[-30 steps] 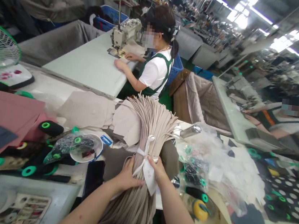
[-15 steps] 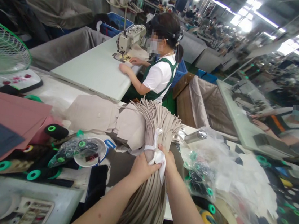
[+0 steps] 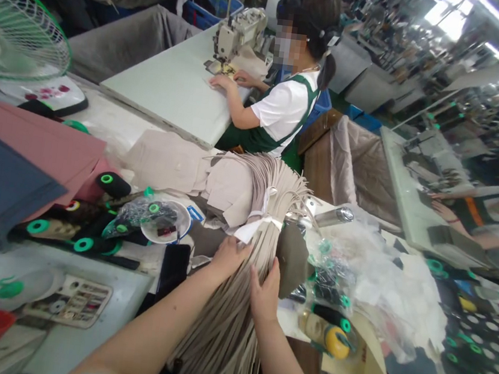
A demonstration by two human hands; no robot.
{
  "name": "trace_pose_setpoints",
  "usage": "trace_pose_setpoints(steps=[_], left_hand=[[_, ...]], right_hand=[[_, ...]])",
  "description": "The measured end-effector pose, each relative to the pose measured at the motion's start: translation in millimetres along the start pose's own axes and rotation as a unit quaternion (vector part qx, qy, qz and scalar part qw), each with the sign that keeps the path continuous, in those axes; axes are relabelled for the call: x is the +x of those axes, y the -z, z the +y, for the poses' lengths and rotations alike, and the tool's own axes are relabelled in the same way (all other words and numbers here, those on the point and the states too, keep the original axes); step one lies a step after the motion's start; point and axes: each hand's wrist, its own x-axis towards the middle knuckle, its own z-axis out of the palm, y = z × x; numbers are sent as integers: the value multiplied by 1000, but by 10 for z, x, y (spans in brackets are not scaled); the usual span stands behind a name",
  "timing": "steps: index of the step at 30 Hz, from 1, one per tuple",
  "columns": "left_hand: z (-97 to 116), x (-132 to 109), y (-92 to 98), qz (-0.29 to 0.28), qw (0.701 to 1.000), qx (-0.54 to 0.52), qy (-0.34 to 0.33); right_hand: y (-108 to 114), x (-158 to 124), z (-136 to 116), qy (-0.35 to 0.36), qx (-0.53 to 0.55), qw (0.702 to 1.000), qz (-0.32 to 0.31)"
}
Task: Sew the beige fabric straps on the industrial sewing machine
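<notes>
A thick bundle of long beige strips (image 3: 235, 306) hangs over the table edge towards me, its far ends fanned out on the tabletop. White ties (image 3: 257, 227) bind it near the far end. My left hand (image 3: 228, 258) is closed at the bundle's left side, just below the tie, fingers curled on the strips. Along the right side rests my right hand (image 3: 264, 291), open, with thumb and fingers apart against the strips. Beige cut pieces (image 3: 231, 188) lie beyond the left hand, and a dark olive piece (image 3: 291, 259) lies right of the bundle.
At left are a fan (image 3: 18, 31), thread spools (image 3: 113, 183), a white bowl (image 3: 167, 222) and a black phone (image 3: 174, 266). Crumpled clear plastic (image 3: 385, 270) and a yellow spool (image 3: 337, 342) lie at right. Ahead, a co-worker (image 3: 281, 112) sits at a sewing machine (image 3: 236, 34).
Both hands have moved off the white tie, down the bundle towards me. The right hand has opened. The tie now lies across the strips, and the view has shifted slightly.
</notes>
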Motion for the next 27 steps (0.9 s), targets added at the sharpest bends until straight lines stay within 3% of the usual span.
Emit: trace_pose_setpoints(steps=[4,9,19,24,27], left_hand=[[-420,-584,177,-58,998,27,9],[-646,-967,228,-95,990,104,2],[-473,-707,-50,-76,997,30,8],[-386,-513,-153,-53,999,-2,3],[-406,-472,-201,-43,999,-18,-3]], right_hand=[[92,-522,241,-19,-60,997,-53],[124,-410,239,-62,-78,992,-72],[38,55,12,-139,-108,984,-34],[102,360,-41,-129,-114,985,-30],[116,384,10,-112,-125,985,-34]])
